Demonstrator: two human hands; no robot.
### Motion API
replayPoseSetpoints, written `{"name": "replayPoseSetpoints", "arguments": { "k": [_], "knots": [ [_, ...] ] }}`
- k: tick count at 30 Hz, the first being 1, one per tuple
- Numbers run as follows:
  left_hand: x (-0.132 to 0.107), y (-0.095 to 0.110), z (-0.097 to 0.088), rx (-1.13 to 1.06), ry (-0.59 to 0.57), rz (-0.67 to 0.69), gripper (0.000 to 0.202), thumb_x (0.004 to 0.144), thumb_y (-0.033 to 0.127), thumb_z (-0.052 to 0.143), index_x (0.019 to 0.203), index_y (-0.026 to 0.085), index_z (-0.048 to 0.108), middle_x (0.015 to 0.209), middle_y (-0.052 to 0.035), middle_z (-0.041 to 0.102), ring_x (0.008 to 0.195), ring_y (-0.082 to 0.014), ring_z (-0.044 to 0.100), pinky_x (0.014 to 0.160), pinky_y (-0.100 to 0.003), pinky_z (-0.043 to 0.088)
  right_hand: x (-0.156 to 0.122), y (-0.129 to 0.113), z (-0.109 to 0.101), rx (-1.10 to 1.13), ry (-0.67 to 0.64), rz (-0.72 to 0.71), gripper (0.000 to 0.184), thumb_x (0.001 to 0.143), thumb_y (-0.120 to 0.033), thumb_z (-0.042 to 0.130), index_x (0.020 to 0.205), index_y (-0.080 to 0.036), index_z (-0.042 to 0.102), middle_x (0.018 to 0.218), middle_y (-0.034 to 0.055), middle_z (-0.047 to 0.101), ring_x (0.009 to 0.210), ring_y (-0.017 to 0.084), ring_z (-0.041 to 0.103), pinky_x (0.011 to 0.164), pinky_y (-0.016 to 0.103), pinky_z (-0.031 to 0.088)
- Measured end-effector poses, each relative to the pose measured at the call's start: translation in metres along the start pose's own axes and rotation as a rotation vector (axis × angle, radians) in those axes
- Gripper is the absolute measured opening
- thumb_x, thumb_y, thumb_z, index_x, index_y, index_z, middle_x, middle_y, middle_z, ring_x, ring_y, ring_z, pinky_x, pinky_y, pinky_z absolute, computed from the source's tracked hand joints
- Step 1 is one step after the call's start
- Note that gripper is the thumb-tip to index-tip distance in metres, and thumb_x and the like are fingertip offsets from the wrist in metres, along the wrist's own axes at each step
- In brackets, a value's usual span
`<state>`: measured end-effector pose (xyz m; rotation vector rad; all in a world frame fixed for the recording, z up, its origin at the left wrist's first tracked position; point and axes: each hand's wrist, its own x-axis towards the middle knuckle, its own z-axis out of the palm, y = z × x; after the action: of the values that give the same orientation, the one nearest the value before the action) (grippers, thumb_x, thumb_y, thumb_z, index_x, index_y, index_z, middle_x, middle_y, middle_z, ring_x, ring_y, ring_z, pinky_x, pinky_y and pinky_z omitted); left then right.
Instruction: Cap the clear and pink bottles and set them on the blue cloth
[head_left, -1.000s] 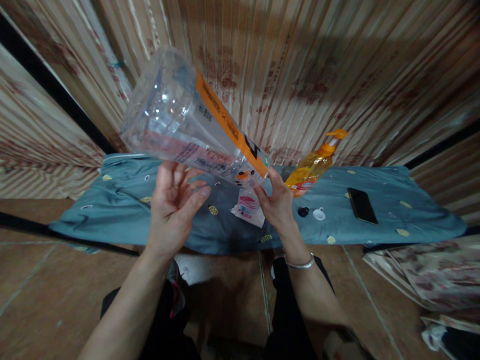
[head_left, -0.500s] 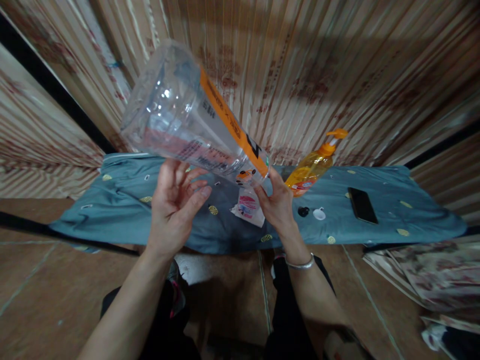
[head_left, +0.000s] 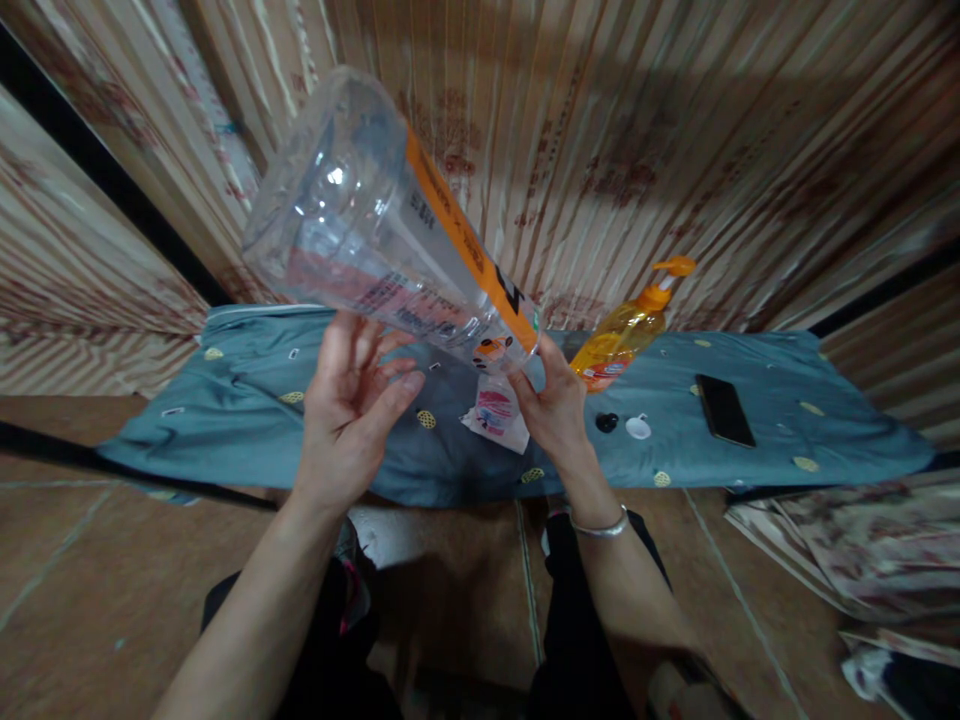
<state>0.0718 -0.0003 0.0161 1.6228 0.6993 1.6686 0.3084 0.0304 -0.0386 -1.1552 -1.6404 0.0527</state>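
Observation:
A large clear plastic bottle with an orange label band is tilted in the air, its base up at the left and its neck down at the right. My right hand grips the neck end from below. Beneath the bottle's body, my left hand has its palm up and fingers spread, the fingertips at or just under the bottle's underside. A small pink and white packet lies on the blue cloth under the bottle's neck.
On the blue cloth stand an orange pump bottle, a black cap, a white cap and a black phone. Striped curtain hangs behind. Folded patterned fabric lies on the floor at the right.
The bottle's base has risen a little, tilting the bottle steeper. Both hands stay almost in place.

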Motion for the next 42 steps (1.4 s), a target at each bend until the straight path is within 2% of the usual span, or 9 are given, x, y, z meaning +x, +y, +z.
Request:
{"name": "replayPoseSetpoints", "arguments": {
  "k": [2, 7, 14, 18, 24, 29, 37, 42],
  "knots": [
    [0.0000, -0.0007, -0.0008, 0.004, -0.006, 0.010, 0.060, 0.084, 0.026, 0.087, 0.137, 0.042, 0.065, 0.139, 0.0002, 0.066, 0.120, -0.0232, 0.068, 0.094, -0.035, 0.063, -0.0002, -0.0005, 0.0005, 0.005, 0.002, -0.003, 0.046, 0.102, -0.047, 0.060, 0.142, -0.026, 0.059, 0.134, 0.0097, 0.074, 0.123, 0.028, 0.070, 0.105, 0.050, 0.058],
    [-0.0003, -0.0028, -0.0028, 0.031, -0.028, 0.011, 0.063, 0.085, 0.027, 0.086, 0.140, 0.044, 0.062, 0.142, -0.0003, 0.065, 0.125, -0.0254, 0.067, 0.097, -0.038, 0.063, -0.0003, -0.0019, 0.0010, 0.001, 0.011, -0.009, 0.044, 0.102, -0.046, 0.059, 0.141, -0.026, 0.060, 0.134, 0.0087, 0.074, 0.124, 0.027, 0.070, 0.106, 0.049, 0.058],
    [-0.0008, -0.0022, 0.0015, 0.002, -0.012, 0.028, 0.060, 0.084, 0.023, 0.087, 0.136, 0.043, 0.066, 0.138, 0.0013, 0.067, 0.122, -0.0207, 0.068, 0.093, -0.029, 0.063, -0.0005, -0.0034, -0.0013, 0.002, 0.003, 0.011, 0.042, 0.102, -0.043, 0.058, 0.142, -0.028, 0.060, 0.136, 0.0082, 0.073, 0.123, 0.028, 0.070, 0.105, 0.049, 0.058],
    [-0.0008, -0.0003, 0.0029, 0.009, -0.025, 0.011, 0.061, 0.085, 0.025, 0.086, 0.138, 0.045, 0.064, 0.142, 0.0002, 0.066, 0.126, -0.0242, 0.067, 0.094, -0.035, 0.064, -0.0007, -0.0043, -0.0020, -0.005, -0.002, 0.026, 0.042, 0.102, -0.044, 0.058, 0.141, -0.027, 0.060, 0.135, 0.0092, 0.074, 0.123, 0.029, 0.070, 0.104, 0.051, 0.058],
    [-0.0001, 0.0010, 0.0022, 0.009, -0.045, 0.038, 0.069, 0.085, 0.023, 0.086, 0.144, 0.047, 0.059, 0.145, 0.0007, 0.064, 0.127, -0.0236, 0.066, 0.093, -0.034, 0.064, -0.0009, -0.0039, -0.0012, -0.015, 0.011, 0.010, 0.043, 0.103, -0.048, 0.056, 0.140, -0.027, 0.060, 0.132, 0.0095, 0.074, 0.121, 0.028, 0.071, 0.102, 0.049, 0.059],
    [-0.0001, 0.0029, 0.0023, 0.015, -0.049, -0.007, 0.067, 0.086, 0.026, 0.085, 0.144, 0.047, 0.059, 0.150, -0.0003, 0.061, 0.133, -0.0285, 0.063, 0.098, -0.040, 0.062, -0.0022, -0.0013, -0.0001, 0.017, 0.004, 0.017, 0.045, 0.102, -0.046, 0.058, 0.142, -0.024, 0.059, 0.131, 0.0120, 0.074, 0.120, 0.030, 0.070, 0.102, 0.051, 0.058],
    [-0.0013, -0.0020, 0.0007, 0.022, -0.058, -0.009, 0.070, 0.086, 0.031, 0.086, 0.146, 0.046, 0.056, 0.156, -0.0012, 0.057, 0.139, -0.0333, 0.060, 0.105, -0.047, 0.060, -0.0017, -0.0017, -0.0004, 0.031, 0.003, 0.025, 0.043, 0.102, -0.045, 0.058, 0.140, -0.027, 0.060, 0.131, 0.0099, 0.075, 0.122, 0.030, 0.070, 0.104, 0.052, 0.058],
    [-0.0004, -0.0011, 0.0008, 0.029, -0.080, -0.007, 0.071, 0.087, 0.032, 0.085, 0.149, 0.048, 0.054, 0.158, -0.0003, 0.057, 0.137, -0.0307, 0.062, 0.102, -0.043, 0.061, -0.0020, -0.0023, -0.0003, 0.026, 0.007, 0.019, 0.043, 0.102, -0.044, 0.057, 0.141, -0.027, 0.060, 0.131, 0.0100, 0.075, 0.121, 0.030, 0.071, 0.103, 0.052, 0.058]
  ]
}}
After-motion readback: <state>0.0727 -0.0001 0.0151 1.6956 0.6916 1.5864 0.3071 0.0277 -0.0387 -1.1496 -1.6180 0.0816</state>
